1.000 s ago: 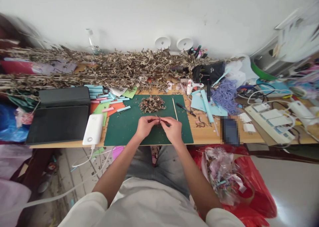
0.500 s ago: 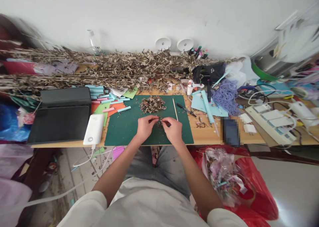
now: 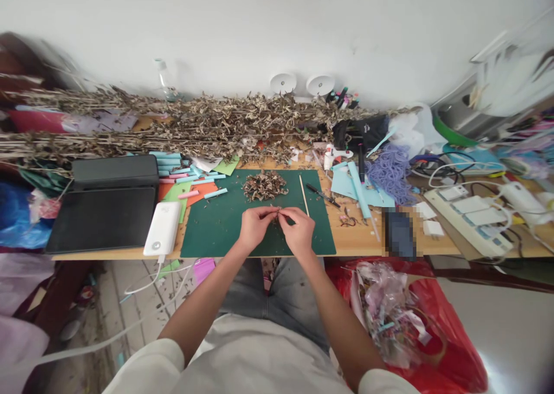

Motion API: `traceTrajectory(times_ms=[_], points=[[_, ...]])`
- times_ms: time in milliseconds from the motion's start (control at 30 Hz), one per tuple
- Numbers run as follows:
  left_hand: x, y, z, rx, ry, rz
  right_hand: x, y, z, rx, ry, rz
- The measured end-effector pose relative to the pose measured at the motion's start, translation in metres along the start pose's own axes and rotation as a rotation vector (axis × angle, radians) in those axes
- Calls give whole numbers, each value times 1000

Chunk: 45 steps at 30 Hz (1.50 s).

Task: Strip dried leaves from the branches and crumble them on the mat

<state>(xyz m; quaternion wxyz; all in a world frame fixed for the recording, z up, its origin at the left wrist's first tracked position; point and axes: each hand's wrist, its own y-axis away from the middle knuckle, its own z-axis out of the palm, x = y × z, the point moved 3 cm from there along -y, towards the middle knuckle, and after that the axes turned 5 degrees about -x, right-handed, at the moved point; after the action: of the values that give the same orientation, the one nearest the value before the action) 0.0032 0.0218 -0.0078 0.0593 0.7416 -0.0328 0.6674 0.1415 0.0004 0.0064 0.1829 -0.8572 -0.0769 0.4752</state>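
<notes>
Over the green cutting mat (image 3: 208,226), my left hand (image 3: 254,226) and my right hand (image 3: 298,228) meet with their fingertips almost touching. Both are closed in a pinch on a small piece of dried leaf (image 3: 275,218), mostly covered by the fingers. Just beyond them on the mat lies a pile of brown dried leaves (image 3: 265,185). To the right of that pile are a thin pale stick (image 3: 304,195) and a black pen (image 3: 322,194). Small crumbs are scattered over the mat.
Long bundles of dried stems (image 3: 242,120) span the back of the desk. Left are a black tablet case (image 3: 104,215), a white power bank (image 3: 163,228) and blue paper rolls (image 3: 167,158). Right are a glue gun (image 3: 335,154), purple yarn (image 3: 389,172), a power strip (image 3: 470,218) and a red bag (image 3: 450,325) below.
My two hands have come closer together, so the fingertips now meet and cover more of the leaf piece. The view has shifted slightly.
</notes>
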Motion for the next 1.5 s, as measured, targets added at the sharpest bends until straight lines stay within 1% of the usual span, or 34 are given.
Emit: traceTrajectory(times_ms=[100,233,333,433,533,567,633,700,833,933,1033,1100,1167,1267,1367,1433,1500], points=[[7,4,0,19,-162,86,0,1,0,13,-26,36],[10,4,2,-1,-271,155,0,2,-1,15,-81,102],[11,5,1,-10,-383,248,4,2,-4,30,-40,113],[11,5,-4,-40,-532,350,10,1,-4,-31,48,67],[13,0,-12,-6,-717,382,14,1,-1,-133,138,-9],[15,-3,-14,13,-779,389,14,1,0,-154,171,-35],[21,-13,-15,7,-893,421,13,1,1,-176,232,-69],[29,-27,-12,-58,-988,473,10,1,1,-176,270,-73],[43,-58,3,-191,-1111,551,7,-1,-3,-107,257,-42],[44,-74,16,-241,-1176,560,6,-1,-6,-46,212,-22],[39,-83,21,-246,-1174,556,5,3,-8,-20,172,-10],[39,-86,19,-212,-1095,567,5,6,-10,-7,148,-1],[44,-89,10,-146,-948,582,6,4,-13,9,132,10],[55,-90,-11,-24,-713,554,10,-9,-16,11,151,12],[62,-85,-33,79,-591,449,10,-32,-11,-63,220,-19],[62,-76,-44,134,-563,368,8,-48,0,-153,313,-48],[58,-64,-51,168,-540,316,7,-61,13,-243,435,-69]])
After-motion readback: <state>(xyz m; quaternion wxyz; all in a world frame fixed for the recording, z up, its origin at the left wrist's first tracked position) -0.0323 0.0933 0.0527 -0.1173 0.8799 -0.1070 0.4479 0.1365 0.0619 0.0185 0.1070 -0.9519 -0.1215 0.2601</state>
